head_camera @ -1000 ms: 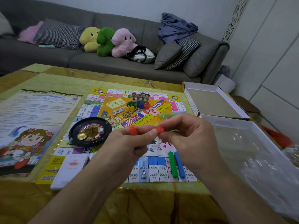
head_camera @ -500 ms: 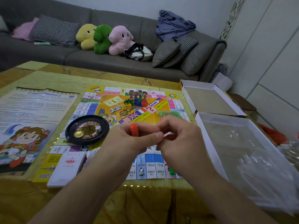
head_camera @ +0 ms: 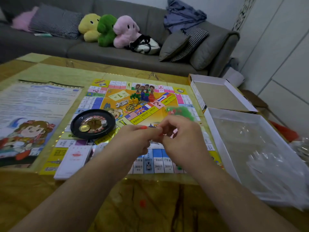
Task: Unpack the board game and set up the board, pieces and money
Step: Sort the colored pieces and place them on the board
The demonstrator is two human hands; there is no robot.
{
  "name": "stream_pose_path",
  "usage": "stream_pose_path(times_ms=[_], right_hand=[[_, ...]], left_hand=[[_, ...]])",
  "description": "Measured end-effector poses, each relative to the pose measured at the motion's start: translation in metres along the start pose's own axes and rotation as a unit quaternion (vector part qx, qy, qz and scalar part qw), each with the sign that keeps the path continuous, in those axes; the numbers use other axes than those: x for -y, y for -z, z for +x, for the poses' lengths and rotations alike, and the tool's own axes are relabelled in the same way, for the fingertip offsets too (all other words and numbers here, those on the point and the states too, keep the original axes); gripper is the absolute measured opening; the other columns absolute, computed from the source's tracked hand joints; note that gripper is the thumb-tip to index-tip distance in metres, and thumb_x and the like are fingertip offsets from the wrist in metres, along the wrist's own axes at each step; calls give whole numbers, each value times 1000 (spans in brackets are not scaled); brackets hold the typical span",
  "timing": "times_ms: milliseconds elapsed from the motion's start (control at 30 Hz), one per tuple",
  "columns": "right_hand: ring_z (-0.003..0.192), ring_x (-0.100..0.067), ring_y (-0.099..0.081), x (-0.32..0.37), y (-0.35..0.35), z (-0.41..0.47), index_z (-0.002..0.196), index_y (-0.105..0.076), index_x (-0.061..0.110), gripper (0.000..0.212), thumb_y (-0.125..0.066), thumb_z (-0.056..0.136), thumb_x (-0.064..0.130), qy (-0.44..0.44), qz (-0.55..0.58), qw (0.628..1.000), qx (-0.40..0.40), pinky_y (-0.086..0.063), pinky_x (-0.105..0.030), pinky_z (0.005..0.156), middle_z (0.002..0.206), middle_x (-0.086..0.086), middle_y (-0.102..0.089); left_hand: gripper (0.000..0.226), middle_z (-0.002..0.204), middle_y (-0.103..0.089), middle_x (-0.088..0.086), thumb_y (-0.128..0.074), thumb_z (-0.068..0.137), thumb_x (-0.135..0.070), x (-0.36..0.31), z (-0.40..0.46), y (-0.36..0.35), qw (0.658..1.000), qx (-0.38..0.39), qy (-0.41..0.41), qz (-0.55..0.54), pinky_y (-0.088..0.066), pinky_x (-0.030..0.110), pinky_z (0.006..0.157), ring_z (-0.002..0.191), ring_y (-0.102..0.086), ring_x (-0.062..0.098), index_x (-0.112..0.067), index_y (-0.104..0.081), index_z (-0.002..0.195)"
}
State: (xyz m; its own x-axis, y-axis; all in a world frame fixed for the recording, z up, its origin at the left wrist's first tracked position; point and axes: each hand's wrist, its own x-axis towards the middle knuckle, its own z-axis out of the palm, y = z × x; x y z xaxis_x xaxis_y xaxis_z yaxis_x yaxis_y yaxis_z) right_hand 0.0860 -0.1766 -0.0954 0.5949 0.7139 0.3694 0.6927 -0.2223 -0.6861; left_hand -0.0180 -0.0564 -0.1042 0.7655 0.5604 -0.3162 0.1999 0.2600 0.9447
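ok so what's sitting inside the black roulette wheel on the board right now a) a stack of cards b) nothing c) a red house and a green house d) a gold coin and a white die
d: the roulette wheel holds a gold coin near its front left and a white die on its right side, and the stack of cards lies outside it, nearer the person.

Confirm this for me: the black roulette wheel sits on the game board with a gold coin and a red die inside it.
Not quite. The head view shows the black roulette wheel on the game board with a gold coin inside it, but the die is white with dark dots, not red.
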Motion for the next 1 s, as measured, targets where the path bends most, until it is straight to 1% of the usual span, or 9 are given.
stream_pose_path(times_ms=[133, 233, 333, 400, 467, 600, 733, 867, 1000], right_hand=[[79, -4, -64, -1, -1, -2, 114, -71, 27, 45, -83, 82, -2, -60, 19, 997, 37, -52, -15, 64, 89, 9, -67], [78, -4, -64, 5, 5, -11, 103, -66, 29, 30, -74, 91, 4, -78, -38, 992, 87, -55, -22, 63, 89, 11, -66], [83, -3, -65, 23, 13, -26, 104, -65, 37, 17, -76, 93, 32, -43, -92, 944, 315, -57, -28, 72, 91, 13, -68], [89, -3, -64, 37, 9, -42, 117, -59, 46, 39, -81, 85, 53, -29, -113, 875, 469, -60, -33, 79, 97, 15, -66], [91, -3, -58, 43, 1, -56, 122, -54, 47, 50, -82, 82, 57, 33, -180, 845, 502, -58, -38, 81, 100, 15, -61], [94, -10, -55, 38, -12, -64, 103, -61, 33, 15, -73, 95, 34, 75, -195, 865, 457, -57, -45, 84, 100, 13, -58], [89, -5, -59, 26, -4, -57, 99, -62, 31, 11, -71, 96, 37, 37, -173, 914, 365, -57, -36, 81, 94, 14, -62], [75, -11, -72, 14, 21, -31, 93, -67, 26, 13, -75, 95, 16, -53, 0, 981, 186, -61, -32, 67, 81, 5, -72], [74, -28, -77, 13, 41, -16, 100, -71, 15, 19, -67, 97, -4, -91, 192, 975, 68, -65, -45, 65, 82, -10, -77]], left_hand=[[13, 71, -43, 7, -76, 90, -14, -1, 3, 4, 1000, -7, 11, -23, -28, 25, 48, 54, -34, 12, -3, -72, 85], [14, 85, -58, 15, -76, 88, -13, -6, 5, 16, 998, -60, 15, -32, -27, 26, 48, 52, -34, 13, 1, -72, 89], [12, 92, -70, 19, -74, 88, -14, -9, 5, 26, 996, -88, 9, -12, -29, 28, 49, 54, -32, 15, -2, -72, 84], [14, 95, -75, 19, -76, 88, -15, -9, 3, 30, 997, -77, 6, -6, -29, 30, 52, 56, -32, 16, -3, -75, 82], [17, 94, -79, 17, -76, 91, -14, -11, -1, 30, 998, -55, 6, -12, -29, 28, 51, 55, -33, 14, 2, -71, 94], [23, 88, -77, 13, -78, 91, -16, -15, -8, 27, 1000, -16, -13, -19, -33, 22, 47, 52, -36, 11, 2, -69, 103], [13, 88, -73, 12, -77, 92, -19, -13, -15, 25, 999, 16, -42, -21, -33, 25, 52, 57, -35, 13, -7, -77, 96], [16, 90, -74, 15, -74, 91, -13, -16, -21, 23, 991, 61, -61, -106, -27, 20, 48, 54, -27, 12, -4, -76, 105], [18, 92, -74, 18, -78, 79, -8, -18, -21, 15, 982, 77, -61, -161, -19, 23, 49, 57, -17, 15, -8, -79, 97]])
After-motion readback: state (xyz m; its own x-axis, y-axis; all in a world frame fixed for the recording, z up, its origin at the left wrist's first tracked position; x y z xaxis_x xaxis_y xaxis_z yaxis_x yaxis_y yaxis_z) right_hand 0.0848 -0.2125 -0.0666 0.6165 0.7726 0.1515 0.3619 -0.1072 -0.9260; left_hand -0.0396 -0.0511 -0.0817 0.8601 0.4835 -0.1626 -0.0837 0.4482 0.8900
